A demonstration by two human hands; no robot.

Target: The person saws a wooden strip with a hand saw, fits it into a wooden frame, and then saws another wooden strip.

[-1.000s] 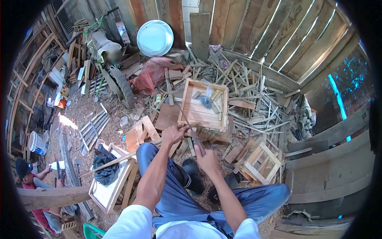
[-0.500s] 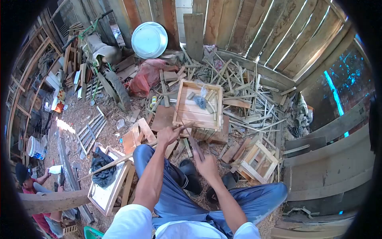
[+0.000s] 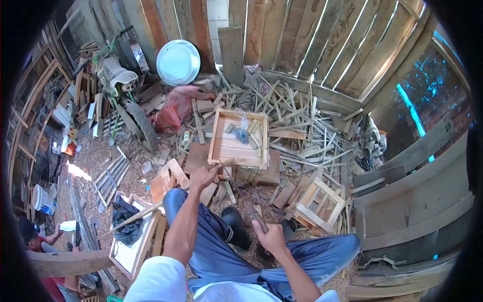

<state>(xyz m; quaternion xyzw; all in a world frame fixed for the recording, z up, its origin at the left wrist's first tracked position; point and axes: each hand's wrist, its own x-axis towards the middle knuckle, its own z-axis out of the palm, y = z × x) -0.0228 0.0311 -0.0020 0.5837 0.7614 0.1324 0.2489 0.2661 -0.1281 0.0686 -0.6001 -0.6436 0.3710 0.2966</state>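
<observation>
My left hand [image 3: 204, 177] is closed around a thin wooden stick [image 3: 225, 163], whose tip points toward the near edge of a shallow wooden box [image 3: 239, 162]. A long strip [image 3: 133, 218] to the left of my knee lines up with that stick; my leg and arm hide whether they join. Lower and to the right, my right hand [image 3: 272, 238] grips the handle of a knife [image 3: 258, 220], its dark blade angled up and left, apart from the stick. Inside the box lie several short wood pieces [image 3: 254, 140] and a clear bag with bluish contents [image 3: 241, 135].
Scrap sticks [image 3: 314, 136] cover the ground beyond the box. A small wooden frame [image 3: 318, 204] stands at right, a framed panel [image 3: 132, 251] with dark cloth [image 3: 126, 219] at left. Another person [image 3: 37, 241] sits at far left. A pale basin [image 3: 178, 62] leans against the plank wall.
My right hand has moved down and right with the knife, away from the stick. My left hand still holds the stick. The whole view has shifted slightly.
</observation>
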